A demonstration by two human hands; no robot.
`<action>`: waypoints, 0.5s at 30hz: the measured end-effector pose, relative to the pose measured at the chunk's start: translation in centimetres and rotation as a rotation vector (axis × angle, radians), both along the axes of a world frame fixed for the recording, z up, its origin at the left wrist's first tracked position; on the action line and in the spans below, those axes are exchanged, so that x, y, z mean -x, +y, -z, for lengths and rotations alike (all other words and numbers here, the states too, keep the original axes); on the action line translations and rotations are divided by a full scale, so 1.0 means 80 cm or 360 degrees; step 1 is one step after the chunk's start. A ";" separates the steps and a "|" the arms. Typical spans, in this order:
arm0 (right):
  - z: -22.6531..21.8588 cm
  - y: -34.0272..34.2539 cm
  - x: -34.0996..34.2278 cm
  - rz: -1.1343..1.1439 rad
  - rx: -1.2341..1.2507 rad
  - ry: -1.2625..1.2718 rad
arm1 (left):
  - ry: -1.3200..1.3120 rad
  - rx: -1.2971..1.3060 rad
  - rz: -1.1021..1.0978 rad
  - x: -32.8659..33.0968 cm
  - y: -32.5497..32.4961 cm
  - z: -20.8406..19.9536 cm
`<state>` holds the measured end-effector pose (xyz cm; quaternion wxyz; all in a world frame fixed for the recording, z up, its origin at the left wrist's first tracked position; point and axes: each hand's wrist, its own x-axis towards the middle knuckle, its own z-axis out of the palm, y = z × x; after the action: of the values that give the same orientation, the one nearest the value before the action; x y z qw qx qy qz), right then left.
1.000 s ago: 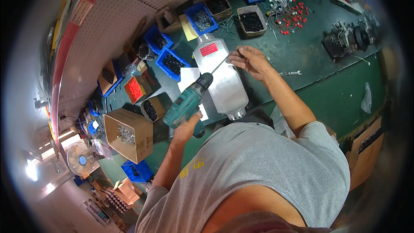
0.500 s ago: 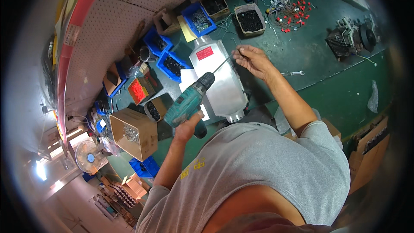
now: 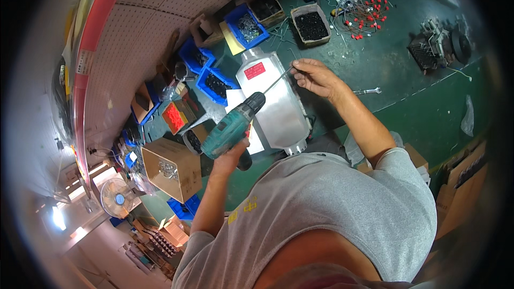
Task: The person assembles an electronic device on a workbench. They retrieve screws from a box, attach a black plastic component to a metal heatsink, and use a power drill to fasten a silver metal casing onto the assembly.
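Observation:
My left hand (image 3: 231,159) is wrapped round the grip of a teal and black cordless drill (image 3: 229,132). A long thin bit (image 3: 275,82) runs from its chuck up and right, across a silver metal housing (image 3: 281,108) with a red label and a round pipe stub at each end. At the bit's tip, my right hand (image 3: 315,76) is closed in a pinch above the housing's right edge. Whatever sits between those fingertips is too small to make out. White paper (image 3: 234,98) lies partly under the housing's left side.
Blue bins of small hardware (image 3: 217,84) and a box of black parts (image 3: 311,25) stand behind. Red-and-white-tipped wires (image 3: 360,13), a wrench (image 3: 368,91) and a small engine-like unit (image 3: 436,48) lie to the right. A cardboard box (image 3: 174,168) stands left.
The whole view has shifted slightly. Both hands keep nearly the same pose, the drill still in the left and the right still pinching at the bit's tip.

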<state>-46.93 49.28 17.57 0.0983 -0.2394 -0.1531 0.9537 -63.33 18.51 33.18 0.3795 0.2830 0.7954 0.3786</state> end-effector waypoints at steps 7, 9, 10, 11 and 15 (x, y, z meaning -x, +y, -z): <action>0.005 0.014 0.032 -0.0058 0.0024 0.0188 | -0.0309 0.0166 -0.0066 0.056 0.052 -0.058; 0.002 0.013 0.049 0.0067 0.0072 0.0202 | -0.0217 0.0149 0.0083 0.073 0.070 -0.064; 0.009 0.012 0.058 0.0155 0.0168 0.0283 | -0.0196 0.0155 0.0093 0.075 0.081 -0.071; 0.011 0.009 0.063 0.0212 0.0239 0.0305 | -0.0175 0.0160 0.0103 0.076 0.088 -0.075; 0.009 0.010 0.078 0.0381 0.0570 0.0288 | -0.0012 0.0123 0.0162 0.078 0.099 -0.072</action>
<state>-53.19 50.09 16.83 0.1800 -0.1828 0.0574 0.9648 -69.58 26.45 38.93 0.4119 0.3068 0.7926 0.3287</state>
